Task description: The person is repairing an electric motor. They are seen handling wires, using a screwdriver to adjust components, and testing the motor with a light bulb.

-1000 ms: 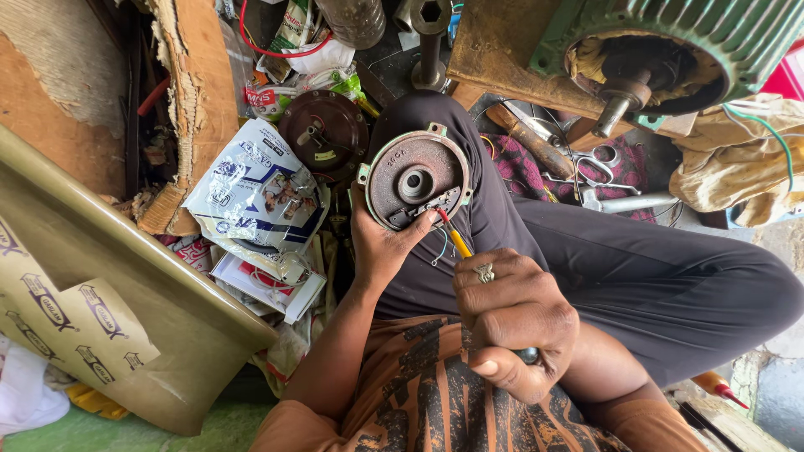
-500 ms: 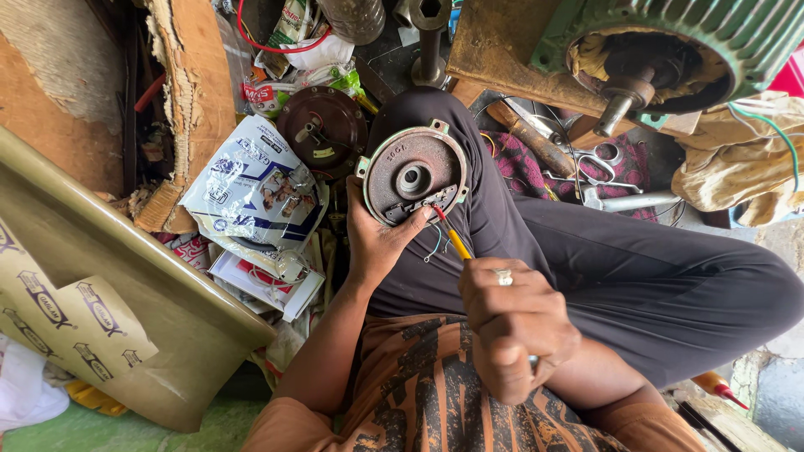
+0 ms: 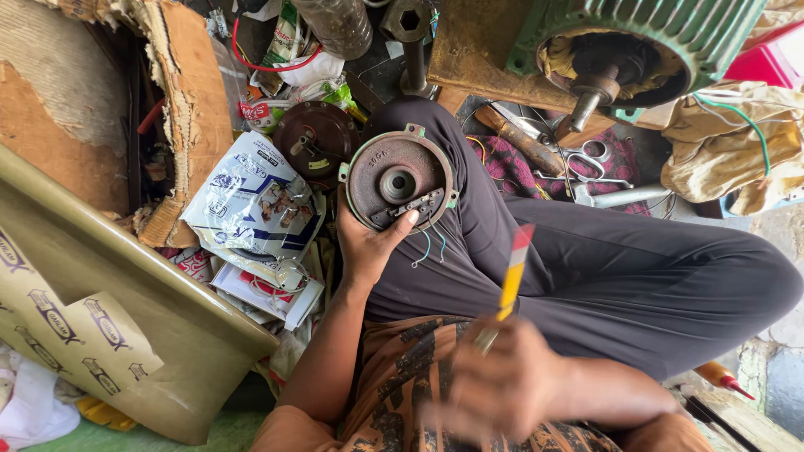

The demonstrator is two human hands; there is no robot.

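Two bare hands work over the person's lap. The left hand [image 3: 368, 247] cups a round, rusty motor end cover [image 3: 399, 182] from below, thumb pressed on its lower rim; the cover rests against the raised knee in dark trousers [image 3: 586, 268], face up, with a bearing hole at its middle and thin pale wires [image 3: 429, 247] hanging from its lower edge. The right hand [image 3: 502, 389], blurred and low in the view, is closed around a screwdriver with a yellow handle [image 3: 511, 280] that points up toward the cover but stays apart from it.

Just left of the cover lies a second dark round cover [image 3: 316, 138] on the cluttered floor. Beside it sits a crumpled white and blue plastic package [image 3: 247, 205] with small printed pictures, lying on a flat white box with red marks [image 3: 268, 293]. Farther left, a torn brown cardboard box [image 3: 180, 109] stands open — what it holds is too dark to tell. An olive-coloured panel [image 3: 126, 318] slants across the lower left, bearing pale paper labels with dark print.

Above the knee — a green ribbed electric motor [image 3: 653, 42] with its shaft bare, a wooden-handled tool [image 3: 523, 142], scissors [image 3: 590, 159] on a maroon cloth, and a tan cloth [image 3: 729, 142] crossed by a green wire. A red container [image 3: 766, 63] shows at the right edge, contents unseen.
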